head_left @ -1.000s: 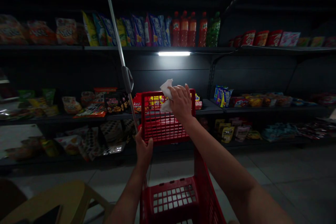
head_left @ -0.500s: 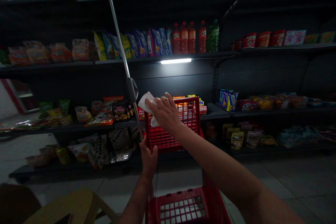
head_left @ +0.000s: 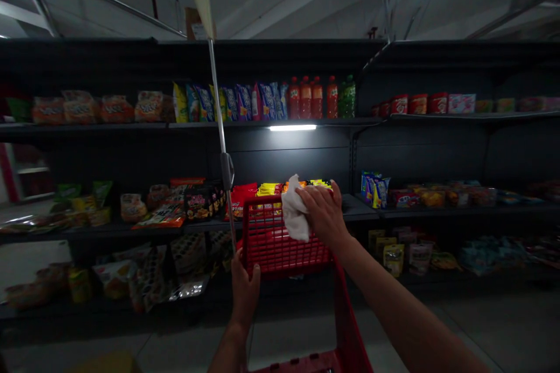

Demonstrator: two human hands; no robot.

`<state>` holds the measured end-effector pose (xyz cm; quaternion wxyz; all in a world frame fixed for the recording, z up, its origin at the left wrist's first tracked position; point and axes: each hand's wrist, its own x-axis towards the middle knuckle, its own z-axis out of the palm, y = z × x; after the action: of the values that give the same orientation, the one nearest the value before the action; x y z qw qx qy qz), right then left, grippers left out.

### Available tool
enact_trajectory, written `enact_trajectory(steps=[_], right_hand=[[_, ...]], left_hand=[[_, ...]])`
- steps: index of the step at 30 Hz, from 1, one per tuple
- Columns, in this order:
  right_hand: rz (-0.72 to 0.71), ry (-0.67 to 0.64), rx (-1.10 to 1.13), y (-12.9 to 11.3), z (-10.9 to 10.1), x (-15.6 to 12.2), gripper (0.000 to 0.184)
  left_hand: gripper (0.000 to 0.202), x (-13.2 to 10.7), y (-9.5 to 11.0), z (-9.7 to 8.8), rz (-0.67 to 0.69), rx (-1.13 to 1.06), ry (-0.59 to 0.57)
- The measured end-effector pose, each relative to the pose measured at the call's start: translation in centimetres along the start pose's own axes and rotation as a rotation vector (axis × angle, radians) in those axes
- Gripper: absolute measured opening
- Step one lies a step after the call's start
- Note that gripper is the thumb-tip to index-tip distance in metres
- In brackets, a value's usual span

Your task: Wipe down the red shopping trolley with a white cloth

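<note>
A red plastic shopping cart (head_left: 271, 242) stands in front of me, its upper basket facing dark shop shelves. My right hand (head_left: 326, 213) presses a crumpled white cloth (head_left: 294, 217) against the basket's top rim, fingers closed on the cloth. Lower down, my left hand (head_left: 244, 282) grips the basket's bottom left corner, next to a metal pole (head_left: 220, 128) rising from the cart.
Dark shelves (head_left: 280, 125) run across the view with snack bags (head_left: 227, 103), red drink bottles (head_left: 312, 97) and packets. A lit strip lamp (head_left: 293, 127) glows under the top shelf. Grey tiled floor (head_left: 481, 326) lies to the right.
The view has tilted upward, showing the ceiling. My right hand slid the cloth along the basket rim, first left, then back right. The left hand keeps its grip.
</note>
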<state>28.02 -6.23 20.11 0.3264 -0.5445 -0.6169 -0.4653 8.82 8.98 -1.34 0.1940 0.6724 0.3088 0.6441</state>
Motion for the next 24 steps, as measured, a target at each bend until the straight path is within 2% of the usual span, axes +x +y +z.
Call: enact_trajectory(steps=[3, 6, 10, 14, 16, 18, 21, 24], right_hand=[[0.096, 0.083, 0.003, 1.2, -0.1, -2.3, 0.047], [0.17, 0.189, 0.056, 1.3, 1.0, -4.2, 0.039], [0.158, 0.327, 0.195, -1.2, 3.5, -4.8, 0.033], [0.092, 0.252, 0.239, -5.8, 6.5, -4.6, 0.032], [0.045, 0.211, 0.246, -7.4, 7.9, -5.6, 0.031], [-0.037, 0.139, 0.267, -7.9, 9.0, -7.7, 0.029], [-0.163, -0.046, 0.291, -7.7, 9.6, -11.3, 0.023], [-0.193, -0.11, 0.304, -7.7, 8.7, -11.8, 0.016]], left_hand=[[0.059, -0.1, 0.4, -0.1, -0.039, -0.007, -0.012], [0.06, -0.2, 0.7, -0.1, -0.051, -0.01, -0.022], [0.059, -0.2, 0.4, -0.2, -0.037, -0.013, -0.003], [0.058, 0.0, -0.3, -0.4, -0.023, -0.041, 0.015], [0.058, 0.0, -0.5, -0.6, -0.013, -0.075, 0.013], [0.059, 0.1, -0.6, -0.8, -0.017, -0.117, 0.017], [0.057, 0.1, -0.6, -0.8, -0.052, -0.185, 0.033], [0.051, 0.1, -0.4, -0.5, -0.071, -0.237, 0.037]])
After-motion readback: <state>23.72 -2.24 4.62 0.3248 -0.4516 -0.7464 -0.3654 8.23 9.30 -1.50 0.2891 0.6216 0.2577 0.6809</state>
